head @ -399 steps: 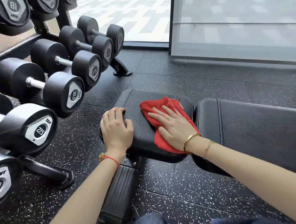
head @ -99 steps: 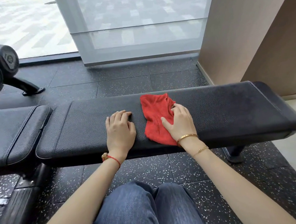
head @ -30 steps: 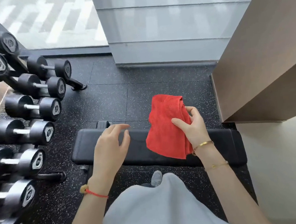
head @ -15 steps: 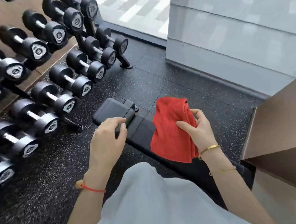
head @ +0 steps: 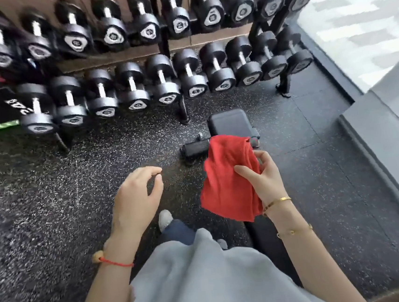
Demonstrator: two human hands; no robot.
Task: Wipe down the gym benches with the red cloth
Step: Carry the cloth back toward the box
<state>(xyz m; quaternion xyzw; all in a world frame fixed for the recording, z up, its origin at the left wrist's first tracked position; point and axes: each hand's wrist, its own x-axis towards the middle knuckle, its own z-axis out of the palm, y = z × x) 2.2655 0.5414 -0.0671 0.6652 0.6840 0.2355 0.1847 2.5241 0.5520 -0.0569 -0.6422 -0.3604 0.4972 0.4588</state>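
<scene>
I stand over the black gym bench [head: 230, 123], which runs from its seat pad near the dumbbell rack back under my right arm. My right hand [head: 264, 181] grips the red cloth [head: 226, 182], thumb across its front, and holds it up in the air above the bench; the cloth hangs in loose folds and hides the bench's middle. My left hand [head: 137, 200] hovers over the floor to the left of the bench, fingers loosely curled, holding nothing.
A two-tier rack of black dumbbells [head: 162, 81] fills the far side, its feet [head: 185, 118] close to the bench's end. Speckled black rubber floor [head: 63, 188] lies to the left. A grey ledge and window wall [head: 386, 132] run along the right. My shoe [head: 164, 218] shows below.
The view has swung left, so the dumbbell rack now faces me. The bench has shifted to my right. Both hands keep their pose; the cloth stays lifted off the bench.
</scene>
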